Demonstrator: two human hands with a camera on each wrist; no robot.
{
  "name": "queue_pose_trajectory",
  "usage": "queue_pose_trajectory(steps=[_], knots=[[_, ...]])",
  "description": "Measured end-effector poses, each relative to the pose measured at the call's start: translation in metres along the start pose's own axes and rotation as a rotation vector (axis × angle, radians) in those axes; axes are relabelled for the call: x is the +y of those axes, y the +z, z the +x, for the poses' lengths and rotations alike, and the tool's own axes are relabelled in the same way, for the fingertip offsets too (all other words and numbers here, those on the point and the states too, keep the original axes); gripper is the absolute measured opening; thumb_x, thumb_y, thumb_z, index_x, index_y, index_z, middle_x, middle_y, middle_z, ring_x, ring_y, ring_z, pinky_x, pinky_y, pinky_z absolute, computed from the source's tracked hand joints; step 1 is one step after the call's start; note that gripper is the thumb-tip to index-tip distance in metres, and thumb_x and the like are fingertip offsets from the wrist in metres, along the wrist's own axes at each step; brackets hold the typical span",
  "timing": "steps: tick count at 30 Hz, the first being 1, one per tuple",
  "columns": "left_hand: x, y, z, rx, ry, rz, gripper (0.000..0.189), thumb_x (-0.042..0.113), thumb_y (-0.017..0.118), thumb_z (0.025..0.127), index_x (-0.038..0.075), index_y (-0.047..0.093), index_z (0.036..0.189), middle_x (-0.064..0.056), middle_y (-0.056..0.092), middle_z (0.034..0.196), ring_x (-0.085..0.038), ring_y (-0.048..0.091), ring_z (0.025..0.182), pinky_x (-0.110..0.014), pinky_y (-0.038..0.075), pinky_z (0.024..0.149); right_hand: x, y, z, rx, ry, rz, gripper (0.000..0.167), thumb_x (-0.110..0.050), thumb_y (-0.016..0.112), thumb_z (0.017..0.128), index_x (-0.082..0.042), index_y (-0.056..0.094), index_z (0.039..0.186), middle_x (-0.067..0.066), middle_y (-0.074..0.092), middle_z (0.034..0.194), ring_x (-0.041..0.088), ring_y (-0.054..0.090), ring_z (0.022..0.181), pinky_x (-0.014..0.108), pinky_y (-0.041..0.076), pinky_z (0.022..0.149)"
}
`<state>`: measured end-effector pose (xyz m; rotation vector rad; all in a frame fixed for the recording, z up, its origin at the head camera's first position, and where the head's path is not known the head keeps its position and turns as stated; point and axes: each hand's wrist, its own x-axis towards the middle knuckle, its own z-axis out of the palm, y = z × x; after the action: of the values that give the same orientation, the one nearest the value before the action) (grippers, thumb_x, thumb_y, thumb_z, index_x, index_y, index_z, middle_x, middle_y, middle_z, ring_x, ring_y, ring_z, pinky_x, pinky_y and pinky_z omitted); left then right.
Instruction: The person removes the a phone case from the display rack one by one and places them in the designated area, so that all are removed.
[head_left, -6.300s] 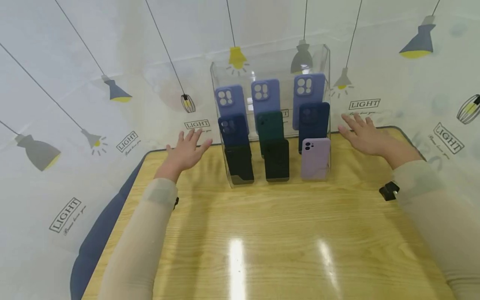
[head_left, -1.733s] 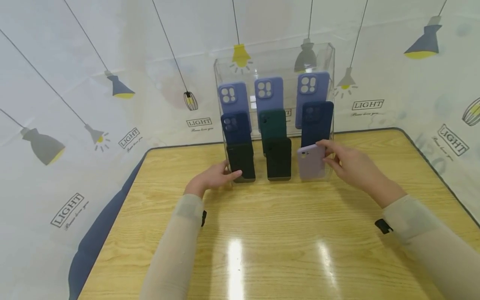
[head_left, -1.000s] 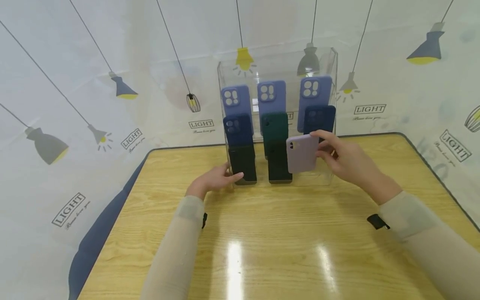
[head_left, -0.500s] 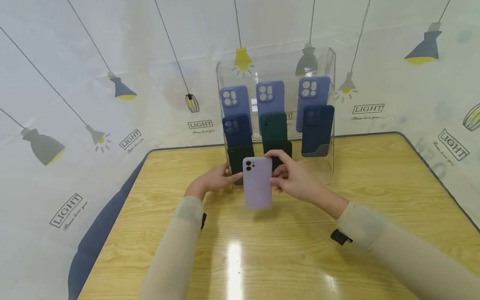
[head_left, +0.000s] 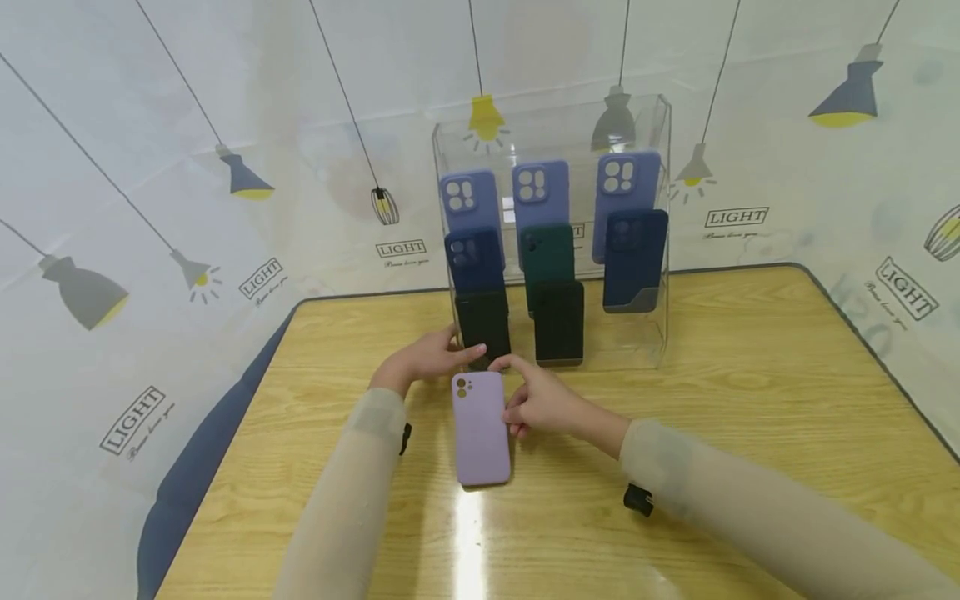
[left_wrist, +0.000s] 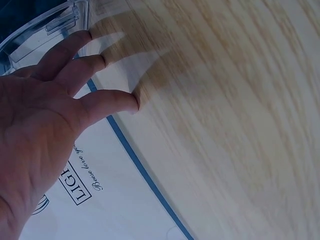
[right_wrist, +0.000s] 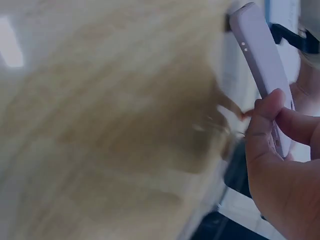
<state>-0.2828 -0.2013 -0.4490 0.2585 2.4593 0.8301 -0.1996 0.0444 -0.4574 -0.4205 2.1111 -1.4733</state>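
Note:
In the head view, my right hand (head_left: 551,404) holds a lilac phone case (head_left: 482,433) by its right side, index finger over its top edge. The right wrist view shows the case (right_wrist: 260,47) tilted and pinched between the thumb and fingers; whether its lower edge touches the table is unclear. My left hand (head_left: 427,354) holds the lower left corner of a clear display stand (head_left: 637,342), thumb across the front. In the left wrist view, bent fingers of the left hand (left_wrist: 45,107) reach to the stand's edge and the tabletop; the thumb is hidden.
Three lavender cases (head_left: 628,187) fill the stand's top row. Below are dark blue cases (head_left: 635,258) and a green case (head_left: 551,258), then black cases (head_left: 558,321). The wooden table (head_left: 750,358) meets a lamp-patterned wall covering (head_left: 337,108) behind the stand.
My right hand has taken the lilac case from the stand's lower right slot and carried it left, forward and down. My left hand has come to the stand's corner and stayed there.

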Motion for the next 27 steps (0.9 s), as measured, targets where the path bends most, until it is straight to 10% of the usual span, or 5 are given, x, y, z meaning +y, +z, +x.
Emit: queue_pose_trajectory(steps=[27], knots=[[-0.001,0.002,0.003,0.007,-0.010,0.002,0.115,0.082,0.054,0.095,0.009,0.012,0.173,-0.025,0.044,0.166,-0.041,0.049,0.151,-0.058,0.046,0.121,0.005,0.029,0.033,0.071,0.177,0.168,0.077,0.003,0.072,0.095,-0.006,0.040,0.164,0.017,0.075,0.078,0.017,0.074,0.063,0.036,0.068,0.068]])
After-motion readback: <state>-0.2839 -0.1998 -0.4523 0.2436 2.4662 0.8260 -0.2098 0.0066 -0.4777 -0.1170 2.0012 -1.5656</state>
